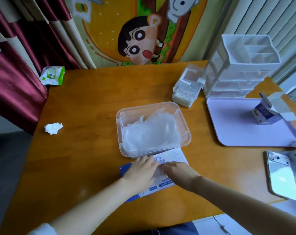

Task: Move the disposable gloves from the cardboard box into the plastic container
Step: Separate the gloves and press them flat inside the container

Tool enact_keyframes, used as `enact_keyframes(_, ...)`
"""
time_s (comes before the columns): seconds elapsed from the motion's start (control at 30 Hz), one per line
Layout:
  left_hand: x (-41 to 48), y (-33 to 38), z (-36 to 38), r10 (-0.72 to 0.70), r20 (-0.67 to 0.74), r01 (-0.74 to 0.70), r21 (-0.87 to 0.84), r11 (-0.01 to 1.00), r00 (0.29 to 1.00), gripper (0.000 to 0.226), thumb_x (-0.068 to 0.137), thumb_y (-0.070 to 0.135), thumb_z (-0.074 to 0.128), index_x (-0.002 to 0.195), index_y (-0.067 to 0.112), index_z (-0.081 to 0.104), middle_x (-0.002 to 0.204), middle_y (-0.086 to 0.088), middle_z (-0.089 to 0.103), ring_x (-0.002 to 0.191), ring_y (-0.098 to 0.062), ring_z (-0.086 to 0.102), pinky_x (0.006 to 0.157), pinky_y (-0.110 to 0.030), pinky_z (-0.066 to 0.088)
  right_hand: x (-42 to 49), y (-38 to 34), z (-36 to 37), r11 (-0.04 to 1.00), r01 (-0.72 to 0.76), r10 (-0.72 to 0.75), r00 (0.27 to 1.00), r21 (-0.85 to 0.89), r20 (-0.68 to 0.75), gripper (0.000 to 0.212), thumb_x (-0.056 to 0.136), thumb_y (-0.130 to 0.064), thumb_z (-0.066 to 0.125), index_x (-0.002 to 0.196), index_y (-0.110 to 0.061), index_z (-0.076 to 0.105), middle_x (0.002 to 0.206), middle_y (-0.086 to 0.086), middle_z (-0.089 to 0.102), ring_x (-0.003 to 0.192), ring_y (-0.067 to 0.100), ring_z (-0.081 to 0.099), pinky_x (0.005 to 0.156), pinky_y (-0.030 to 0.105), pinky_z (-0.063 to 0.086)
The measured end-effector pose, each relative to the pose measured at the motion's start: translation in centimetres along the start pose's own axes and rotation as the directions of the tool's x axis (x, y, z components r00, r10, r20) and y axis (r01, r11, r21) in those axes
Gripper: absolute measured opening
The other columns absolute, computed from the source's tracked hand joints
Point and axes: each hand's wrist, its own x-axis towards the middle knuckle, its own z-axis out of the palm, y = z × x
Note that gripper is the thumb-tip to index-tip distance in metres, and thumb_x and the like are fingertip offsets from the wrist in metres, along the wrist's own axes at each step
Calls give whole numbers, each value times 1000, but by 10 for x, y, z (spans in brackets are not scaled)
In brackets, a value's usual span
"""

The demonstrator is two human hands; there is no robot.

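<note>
A clear plastic container (183, 123) stands mid-table with a heap of thin translucent disposable gloves (150, 131) inside. Just in front of it lies the white-and-blue cardboard glove box (173, 157), flat on the table. My left hand (140, 172) rests on the box's left half with the fingers spread flat. My right hand (176, 170) lies on the middle of the box, its fingertips at the opening beside my left fingers; whether they pinch a glove there is hidden.
A lilac tray (237, 129) with a small opened carton (266, 114) sits at the right. Behind stand a white drawer organizer (242, 68) and small clear boxes (188, 87). A phone (281, 175) lies at the right edge; a crumpled tissue (53, 128) and a wipes pack (53, 75) lie left.
</note>
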Motion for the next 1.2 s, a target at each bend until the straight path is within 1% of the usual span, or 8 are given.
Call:
enact_keyframes(0.1,-2,-7,11,-104,123,106,-8,994,987,74,90,44,58,148,16,21,154,-6,17,141,-28,19,115,-40,22,10,-2,1,997,-76,77,996,-21,53,33,92,-8,48,121,-20,55,120,1,63,107,24,60,88,37,48)
enact_keyframes(0.2,-2,-13,14,-104,130,109,-33,994,986,82,88,48,61,150,18,17,159,-3,9,146,-25,10,117,-38,18,21,-8,-4,987,-135,145,982,-91,118,22,91,-10,52,111,-16,61,111,4,66,101,25,62,85,33,49)
enact_keyframes(0.37,-1,-14,13,-121,151,134,-77,988,981,83,87,48,63,151,20,18,160,-2,7,146,-24,9,116,-38,21,35,-15,-12,972,-232,236,962,-44,140,21,92,-20,51,93,-8,68,97,9,68,90,27,63,76,31,48)
enact_keyframes(0.57,0,-14,13,-144,148,166,-147,975,978,84,86,44,66,151,21,19,160,0,7,147,-23,8,116,-39,22,30,-16,-11,977,-205,200,975,52,93,22,95,-16,47,107,-11,66,108,7,66,94,25,61,81,31,48)
enact_keyframes(0.8,0,-16,14,-167,149,194,-194,962,975,83,84,42,68,150,25,21,161,1,8,147,-22,8,116,-41,21,14,-8,-22,974,-134,168,968,180,-188,26,99,-6,42,118,-11,60,116,5,57,107,20,53,83,25,43)
enact_keyframes(0.9,1,-16,14,-171,153,200,-198,960,973,83,84,42,68,150,24,22,160,1,9,147,-22,10,117,-41,22,8,-8,-25,981,-138,165,963,137,-212,25,101,-17,42,123,-13,53,122,3,54,112,18,50,80,21,39)
enact_keyframes(1.0,2,-16,13,-173,161,202,-192,960,972,84,85,42,68,150,23,20,160,1,8,147,-22,8,117,-40,22,8,-14,-23,983,-172,176,982,56,-68,44,95,-38,51,132,-16,46,129,1,48,119,19,46,92,27,41)
enact_keyframes(1.2,2,-15,12,-184,168,217,-205,954,969,84,84,41,69,151,23,21,160,3,8,147,-22,9,116,-40,23,19,-19,-28,985,-171,166,980,-33,-111,21,99,-28,45,106,-13,57,109,3,63,98,20,57,74,27,41)
